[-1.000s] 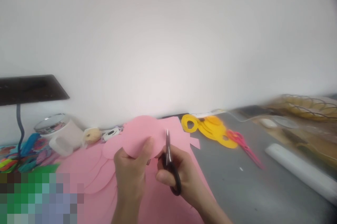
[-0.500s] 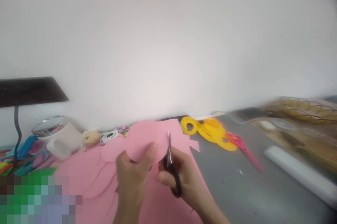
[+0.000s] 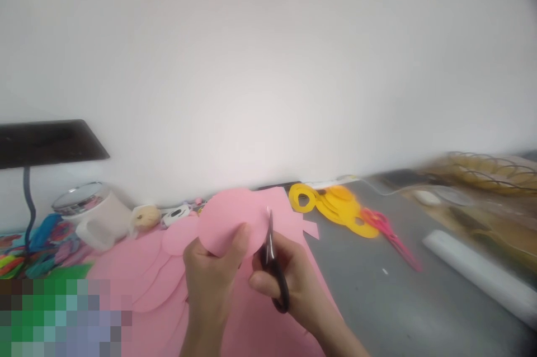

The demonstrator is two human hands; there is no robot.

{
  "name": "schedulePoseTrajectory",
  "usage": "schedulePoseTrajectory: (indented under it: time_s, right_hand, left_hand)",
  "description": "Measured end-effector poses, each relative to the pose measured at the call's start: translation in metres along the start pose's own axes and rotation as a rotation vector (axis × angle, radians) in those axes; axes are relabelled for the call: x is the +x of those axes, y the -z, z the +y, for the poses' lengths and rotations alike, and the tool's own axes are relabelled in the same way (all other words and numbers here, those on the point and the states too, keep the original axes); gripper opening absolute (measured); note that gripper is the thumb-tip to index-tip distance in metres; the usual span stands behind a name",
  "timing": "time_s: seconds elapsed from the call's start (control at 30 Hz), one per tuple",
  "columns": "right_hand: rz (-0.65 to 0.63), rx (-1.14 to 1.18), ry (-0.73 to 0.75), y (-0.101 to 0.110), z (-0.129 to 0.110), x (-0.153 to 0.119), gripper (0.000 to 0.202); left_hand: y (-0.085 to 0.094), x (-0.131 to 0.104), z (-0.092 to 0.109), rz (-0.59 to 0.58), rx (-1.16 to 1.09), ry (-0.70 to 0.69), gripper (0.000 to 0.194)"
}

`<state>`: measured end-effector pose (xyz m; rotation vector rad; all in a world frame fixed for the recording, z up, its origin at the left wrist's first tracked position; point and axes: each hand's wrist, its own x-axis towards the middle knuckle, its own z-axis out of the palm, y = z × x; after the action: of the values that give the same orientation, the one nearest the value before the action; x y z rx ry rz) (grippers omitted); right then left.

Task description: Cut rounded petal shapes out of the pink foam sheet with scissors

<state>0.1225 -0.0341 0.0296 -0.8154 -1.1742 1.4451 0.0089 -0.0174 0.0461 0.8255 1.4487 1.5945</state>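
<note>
My left hand (image 3: pixel 213 273) pinches a round pink paper disc (image 3: pixel 229 217), its thumb lying on the front face and its fingers hidden behind. In my right hand (image 3: pixel 289 278) is a pair of black-handled scissors (image 3: pixel 272 267), blades pointing up at the disc's right edge. Whether the blades are closed on the paper I cannot tell. Beneath both hands spreads a large pink paper sheet (image 3: pixel 260 312). Several overlapping pink paper circles (image 3: pixel 126 262) lie to the left of my left hand.
Yellow paper rings (image 3: pixel 327 203) and pink scissors (image 3: pixel 392 239) lie on the grey table (image 3: pixel 356 301) at right, near a white roll (image 3: pixel 474 273). At left stand a white mug (image 3: pixel 104 220) and a dark panel (image 3: pixel 50 144) with a cord. A pale wall (image 3: pixel 268 77) rises behind.
The pink disc has shifted very slightly up and left in my left hand. Both hands keep nearly the same place, and the scissors stay at the disc's right edge.
</note>
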Motion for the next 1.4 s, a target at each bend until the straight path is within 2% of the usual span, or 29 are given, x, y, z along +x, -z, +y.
schedulePoseTrajectory:
  time_s: [0.97,1.2,1.27,1.4]
  right_hand:
    - [-0.003,-0.008,-0.014,0.000,0.002,0.000,0.049]
    - [0.020,-0.028,-0.025,-0.001,0.003,0.001,0.033]
    - [0.048,-0.018,-0.022,-0.002,0.006,0.000,0.024]
    - [0.224,-0.058,0.055,-0.002,0.010,0.000,0.010]
  left_hand:
    - [-0.002,-0.002,0.003,0.007,0.009,0.014,0.038]
    - [-0.005,-0.007,0.007,-0.010,-0.029,0.069,0.032]
    - [-0.005,-0.009,0.008,-0.032,-0.043,0.071,0.032]
    - [-0.003,-0.008,0.009,-0.048,-0.043,0.072,0.031]
